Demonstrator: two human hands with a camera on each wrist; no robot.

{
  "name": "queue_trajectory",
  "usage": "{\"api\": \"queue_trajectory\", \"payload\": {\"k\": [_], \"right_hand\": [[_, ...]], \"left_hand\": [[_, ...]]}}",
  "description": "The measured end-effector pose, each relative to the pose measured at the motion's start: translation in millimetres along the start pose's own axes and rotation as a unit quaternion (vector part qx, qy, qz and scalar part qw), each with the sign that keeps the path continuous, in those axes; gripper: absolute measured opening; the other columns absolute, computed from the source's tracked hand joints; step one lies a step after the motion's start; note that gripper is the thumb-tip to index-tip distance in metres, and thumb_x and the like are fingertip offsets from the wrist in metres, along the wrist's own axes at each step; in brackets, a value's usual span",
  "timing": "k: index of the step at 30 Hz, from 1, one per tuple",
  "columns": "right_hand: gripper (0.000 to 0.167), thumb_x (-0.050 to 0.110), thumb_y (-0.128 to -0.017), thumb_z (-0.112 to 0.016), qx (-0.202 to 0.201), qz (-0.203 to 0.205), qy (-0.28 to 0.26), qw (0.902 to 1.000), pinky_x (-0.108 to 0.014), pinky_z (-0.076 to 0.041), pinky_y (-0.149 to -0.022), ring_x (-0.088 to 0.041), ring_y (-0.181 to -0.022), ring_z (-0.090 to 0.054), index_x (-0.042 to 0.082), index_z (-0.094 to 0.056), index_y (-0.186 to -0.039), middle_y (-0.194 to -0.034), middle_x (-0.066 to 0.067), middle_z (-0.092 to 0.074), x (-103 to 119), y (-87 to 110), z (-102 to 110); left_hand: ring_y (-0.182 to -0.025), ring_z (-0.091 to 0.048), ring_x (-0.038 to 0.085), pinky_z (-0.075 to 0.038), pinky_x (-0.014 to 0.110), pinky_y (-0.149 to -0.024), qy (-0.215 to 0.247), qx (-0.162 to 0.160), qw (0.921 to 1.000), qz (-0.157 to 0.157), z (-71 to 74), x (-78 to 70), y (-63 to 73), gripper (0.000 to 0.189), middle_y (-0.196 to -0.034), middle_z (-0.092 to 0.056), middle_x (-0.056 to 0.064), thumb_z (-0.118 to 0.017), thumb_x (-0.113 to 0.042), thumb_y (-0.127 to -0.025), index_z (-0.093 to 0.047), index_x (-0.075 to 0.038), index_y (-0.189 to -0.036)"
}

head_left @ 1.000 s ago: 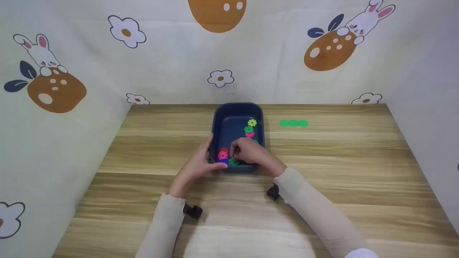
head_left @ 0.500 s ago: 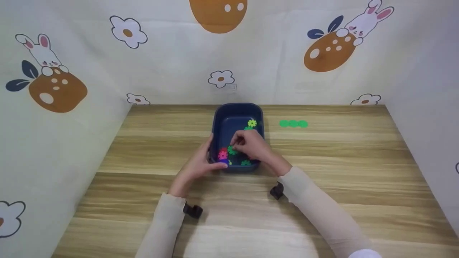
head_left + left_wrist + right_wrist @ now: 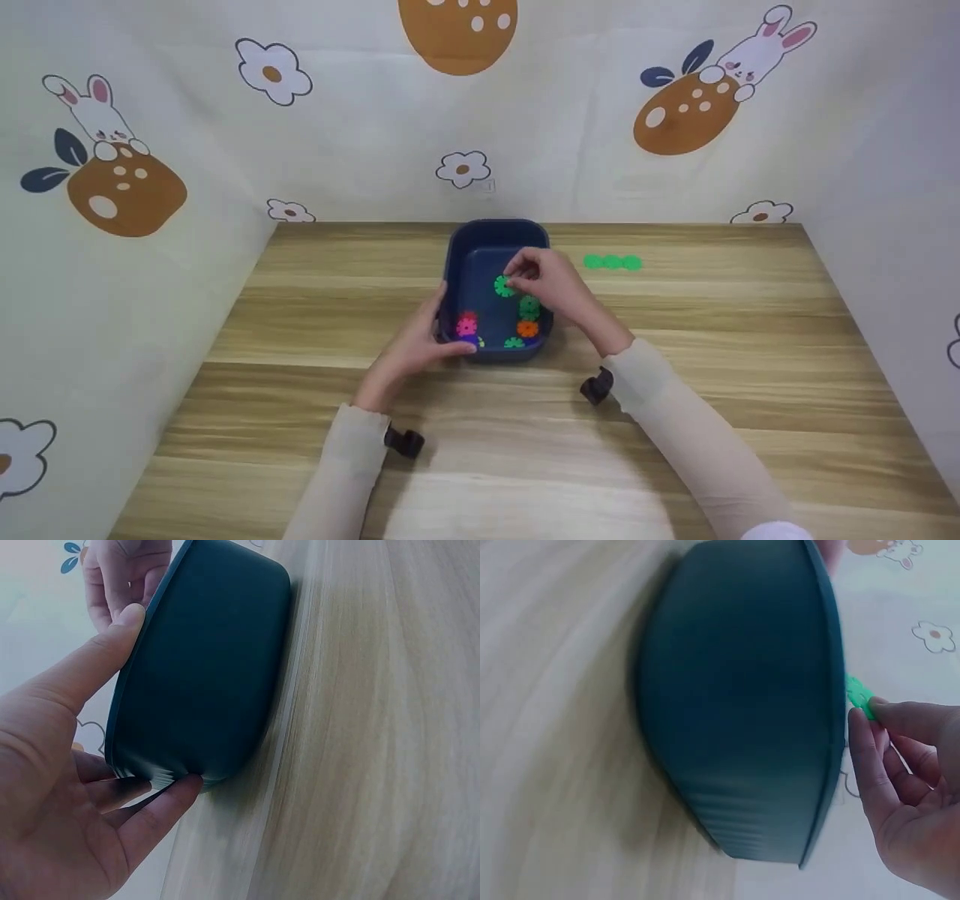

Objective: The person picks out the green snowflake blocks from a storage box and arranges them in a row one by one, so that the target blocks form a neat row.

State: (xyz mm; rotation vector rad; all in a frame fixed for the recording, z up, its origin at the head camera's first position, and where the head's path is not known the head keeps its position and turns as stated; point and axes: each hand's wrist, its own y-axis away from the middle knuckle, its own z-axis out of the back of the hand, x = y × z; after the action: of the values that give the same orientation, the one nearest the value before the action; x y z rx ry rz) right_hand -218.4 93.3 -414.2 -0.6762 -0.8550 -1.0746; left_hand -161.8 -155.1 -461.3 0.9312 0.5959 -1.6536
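Observation:
My left hand point(image 3: 411, 343) grips the near left corner of a dark blue plastic bin point(image 3: 498, 234). In the left wrist view its thumb lies at the rim and its fingers press on the outer wall point(image 3: 195, 667). Over the bin, my right hand point(image 3: 553, 283) pinches a green notched plastic disc point(image 3: 502, 286) between thumb and forefinger. The right wrist view shows this disc point(image 3: 859, 695) just past the rim. Inside the bin lie a pink disc point(image 3: 466, 327), an orange disc point(image 3: 528, 328) and several green ones; the right hand hides part of the bin.
Right of the bin, a row of green discs point(image 3: 613, 262) lies on the wooden table point(image 3: 712, 322). A printed cloth point(image 3: 360, 135) hangs at the back and sides. Each wrist carries a small black camera mount.
My right hand has lifted the green disc from the near end of the bin, moving up, away from me and to the right. My left hand has stayed on the bin.

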Motion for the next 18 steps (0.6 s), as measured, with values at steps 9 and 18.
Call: {"api": "queue_trajectory", "payload": {"k": [9, 18], "right_hand": [[0.012, 0.011, -0.092, -0.07, -0.033, -0.008, 0.016, 0.9993, -0.024, -0.055, -0.077, -0.021, -0.089, -0.064, 0.005, -0.07, -0.102, -0.102, -0.013, -0.071, -3, -1.5, 24], [0.012, 0.01, -0.092, -0.07, -0.091, -0.009, 0.013, 0.9957, -0.014, -0.052, -0.069, -0.017, -0.085, -0.062, 0.002, -0.071, -0.102, -0.097, -0.013, -0.07, -12, -3.8, 54]], "left_hand": [[-0.155, -0.019, 0.031, -0.018, 0.051, -0.126, -0.001, -0.001, 0.9999, 0.012, -0.3, 0.6, 0.3, 0.115, -0.168, -0.016, 0.012, -0.086, -0.033, -0.078, -0.011, -0.016, -0.162], [-0.154, -0.02, 0.032, -0.019, 0.051, -0.126, -0.01, -0.005, 0.9999, 0.0, -0.4, -1.2, -0.3, 0.115, -0.167, -0.017, 0.015, -0.087, -0.034, -0.077, -0.012, -0.012, -0.161]]}}
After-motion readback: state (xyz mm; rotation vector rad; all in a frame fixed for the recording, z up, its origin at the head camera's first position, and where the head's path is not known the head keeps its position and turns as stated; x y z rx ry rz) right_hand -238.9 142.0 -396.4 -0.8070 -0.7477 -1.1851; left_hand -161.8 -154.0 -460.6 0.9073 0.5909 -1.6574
